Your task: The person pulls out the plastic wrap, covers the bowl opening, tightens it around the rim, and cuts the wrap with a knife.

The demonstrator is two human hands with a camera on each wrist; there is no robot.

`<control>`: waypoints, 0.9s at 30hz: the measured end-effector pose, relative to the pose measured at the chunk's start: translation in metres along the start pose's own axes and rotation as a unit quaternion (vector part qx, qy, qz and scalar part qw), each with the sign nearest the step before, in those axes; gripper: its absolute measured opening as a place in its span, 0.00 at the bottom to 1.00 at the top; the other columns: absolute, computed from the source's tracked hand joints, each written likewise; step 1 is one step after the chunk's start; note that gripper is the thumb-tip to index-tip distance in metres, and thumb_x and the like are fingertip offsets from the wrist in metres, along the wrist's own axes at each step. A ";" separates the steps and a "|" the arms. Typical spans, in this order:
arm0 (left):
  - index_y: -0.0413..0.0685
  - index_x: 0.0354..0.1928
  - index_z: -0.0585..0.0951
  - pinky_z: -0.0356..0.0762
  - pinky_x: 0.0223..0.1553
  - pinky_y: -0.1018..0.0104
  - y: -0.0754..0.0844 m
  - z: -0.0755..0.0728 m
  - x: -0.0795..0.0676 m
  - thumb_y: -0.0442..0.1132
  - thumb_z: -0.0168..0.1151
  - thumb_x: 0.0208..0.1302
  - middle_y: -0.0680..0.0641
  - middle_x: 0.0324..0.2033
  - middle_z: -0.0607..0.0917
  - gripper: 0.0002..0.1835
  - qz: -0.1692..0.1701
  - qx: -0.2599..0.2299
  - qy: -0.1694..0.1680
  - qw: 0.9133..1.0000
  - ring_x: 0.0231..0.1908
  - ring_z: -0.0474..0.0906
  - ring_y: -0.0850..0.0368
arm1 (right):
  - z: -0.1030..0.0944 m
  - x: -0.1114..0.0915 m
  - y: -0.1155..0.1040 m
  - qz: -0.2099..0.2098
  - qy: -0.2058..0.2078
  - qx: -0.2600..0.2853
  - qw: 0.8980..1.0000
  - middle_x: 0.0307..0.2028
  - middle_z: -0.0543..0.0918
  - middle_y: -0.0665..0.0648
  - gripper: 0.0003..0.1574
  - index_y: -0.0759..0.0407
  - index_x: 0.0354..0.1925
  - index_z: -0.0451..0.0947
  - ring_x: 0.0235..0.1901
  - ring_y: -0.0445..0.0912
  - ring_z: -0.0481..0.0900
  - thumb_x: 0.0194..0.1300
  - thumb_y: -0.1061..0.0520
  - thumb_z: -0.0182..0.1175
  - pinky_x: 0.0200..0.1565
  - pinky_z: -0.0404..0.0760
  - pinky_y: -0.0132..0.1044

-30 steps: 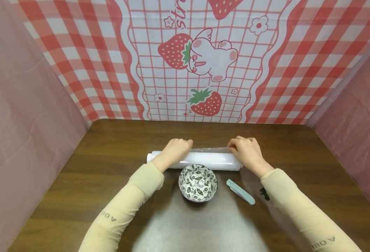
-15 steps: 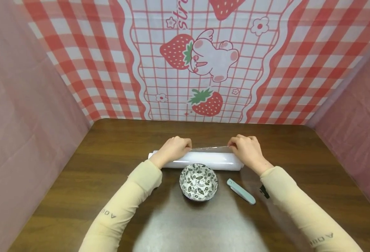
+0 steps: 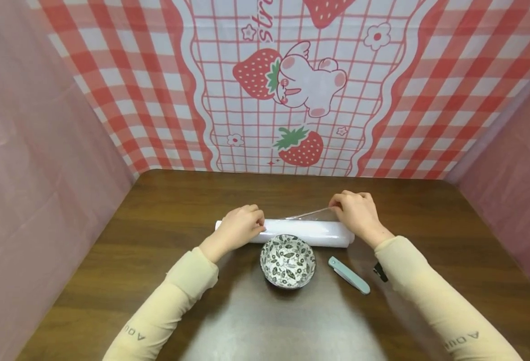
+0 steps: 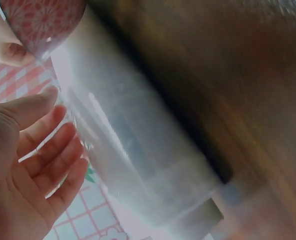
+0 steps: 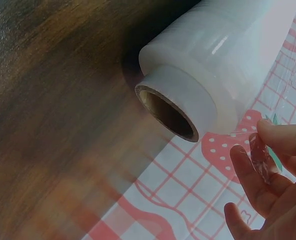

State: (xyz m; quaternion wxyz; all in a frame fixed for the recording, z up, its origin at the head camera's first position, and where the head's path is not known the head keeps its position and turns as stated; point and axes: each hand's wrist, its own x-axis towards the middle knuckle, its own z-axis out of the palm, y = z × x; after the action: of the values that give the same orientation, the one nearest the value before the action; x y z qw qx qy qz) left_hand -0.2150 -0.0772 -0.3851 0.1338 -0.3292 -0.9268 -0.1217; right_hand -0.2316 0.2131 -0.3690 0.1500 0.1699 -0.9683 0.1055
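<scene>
A roll of plastic wrap [image 3: 307, 232] lies across the table behind a bowl with a dark leaf pattern [image 3: 288, 261]. My right hand [image 3: 356, 213] pinches the loose edge of the film between thumb and fingers, beyond the roll's right end. From there the clear film [image 5: 260, 157] bunches at the fingertips and slopes down left to the roll. My left hand [image 3: 239, 226] is over the roll's left part. In the left wrist view its loosely bent fingers [image 4: 62, 150] and thumb are apart, with nothing gripped; whether they touch the film I cannot tell.
A folding knife with a pale teal handle [image 3: 349, 275] lies right of the bowl. The wooden table [image 3: 174, 195] ends at a strawberry-print cloth backdrop [image 3: 305, 100]. Pink cloth hangs on both sides.
My left hand has let go of the film edge and moved left and slightly down toward the roll. The right hand keeps its pinch and stays nearly in place.
</scene>
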 end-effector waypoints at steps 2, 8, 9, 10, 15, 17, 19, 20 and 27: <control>0.51 0.26 0.78 0.73 0.31 0.64 0.001 0.003 -0.001 0.44 0.67 0.51 0.53 0.26 0.76 0.08 0.005 0.011 0.008 1.000 0.29 0.75 0.58 | 0.000 -0.001 0.000 0.001 0.001 0.000 1.000 0.28 0.80 0.54 0.04 0.55 0.30 0.82 0.32 0.52 0.80 0.56 0.59 0.60 0.46 0.66 0.55; 0.50 0.25 0.78 0.73 0.30 0.64 0.003 0.008 -0.003 0.39 0.66 0.50 0.52 0.26 0.77 0.05 0.008 0.029 0.037 0.999 0.28 0.74 0.57 | 0.001 -0.002 -0.001 -0.002 -0.002 -0.002 1.000 0.28 0.80 0.55 0.04 0.56 0.31 0.82 0.32 0.52 0.80 0.57 0.60 0.59 0.47 0.66 0.56; 0.50 0.25 0.78 0.73 0.30 0.65 0.003 0.008 -0.002 0.38 0.65 0.50 0.52 0.25 0.77 0.04 0.009 0.034 0.042 0.999 0.28 0.74 0.57 | 0.001 -0.003 -0.001 -0.002 -0.001 -0.002 1.000 0.28 0.80 0.55 0.04 0.56 0.31 0.82 0.32 0.52 0.80 0.57 0.60 0.59 0.47 0.66 0.56; 0.49 0.24 0.78 0.72 0.29 0.65 0.004 0.009 -0.002 0.37 0.64 0.50 0.52 0.25 0.76 0.04 0.011 0.039 0.047 0.998 0.28 0.74 0.56 | 0.001 -0.003 -0.001 -0.001 -0.001 -0.002 1.000 0.28 0.80 0.55 0.04 0.55 0.31 0.81 0.32 0.52 0.80 0.57 0.60 0.59 0.47 0.65 0.56; 0.49 0.23 0.76 0.69 0.27 0.65 0.007 0.010 0.000 0.38 0.63 0.50 0.52 0.24 0.76 0.04 0.029 0.066 0.057 0.996 0.26 0.73 0.56 | 0.001 -0.004 -0.001 0.001 0.003 -0.002 1.000 0.28 0.80 0.54 0.04 0.55 0.30 0.81 0.32 0.52 0.80 0.56 0.60 0.60 0.46 0.65 0.55; 0.49 0.24 0.76 0.69 0.27 0.66 0.009 0.011 0.001 0.38 0.63 0.51 0.52 0.24 0.76 0.05 0.030 0.068 0.055 0.996 0.26 0.73 0.56 | 0.002 -0.005 0.000 0.001 0.003 -0.002 1.000 0.28 0.80 0.54 0.04 0.55 0.30 0.81 0.32 0.51 0.80 0.56 0.60 0.60 0.46 0.65 0.55; 0.48 0.24 0.76 0.69 0.27 0.66 0.009 0.011 0.002 0.37 0.62 0.51 0.51 0.24 0.76 0.04 0.030 0.069 0.054 0.996 0.27 0.73 0.56 | 0.002 -0.005 0.000 0.001 0.002 -0.002 1.000 0.28 0.80 0.54 0.04 0.55 0.30 0.81 0.32 0.51 0.79 0.56 0.59 0.60 0.46 0.65 0.55; 0.47 0.24 0.77 0.70 0.27 0.66 0.009 0.011 0.002 0.36 0.62 0.51 0.51 0.24 0.76 0.04 0.030 0.071 0.054 0.996 0.27 0.73 0.55 | 0.002 -0.005 0.000 0.001 0.001 -0.002 1.000 0.28 0.80 0.55 0.04 0.55 0.30 0.81 0.32 0.51 0.79 0.56 0.60 0.60 0.47 0.65 0.55; 0.41 0.24 0.75 0.72 0.26 0.64 0.006 0.013 0.006 0.35 0.59 0.50 0.46 0.25 0.74 0.05 0.068 0.121 0.066 0.988 0.25 0.70 0.52 | 0.001 -0.004 0.000 0.000 0.004 -0.002 1.000 0.28 0.80 0.55 0.04 0.55 0.31 0.81 0.32 0.51 0.80 0.56 0.60 0.59 0.47 0.65 0.56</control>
State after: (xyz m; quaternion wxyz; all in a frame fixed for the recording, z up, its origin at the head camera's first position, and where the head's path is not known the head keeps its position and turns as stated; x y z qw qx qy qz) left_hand -0.2176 -0.0656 -0.3945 0.2412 -0.3643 -0.8993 -0.0210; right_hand -0.2280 0.2143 -0.3710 0.1538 0.1687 -0.9680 0.1038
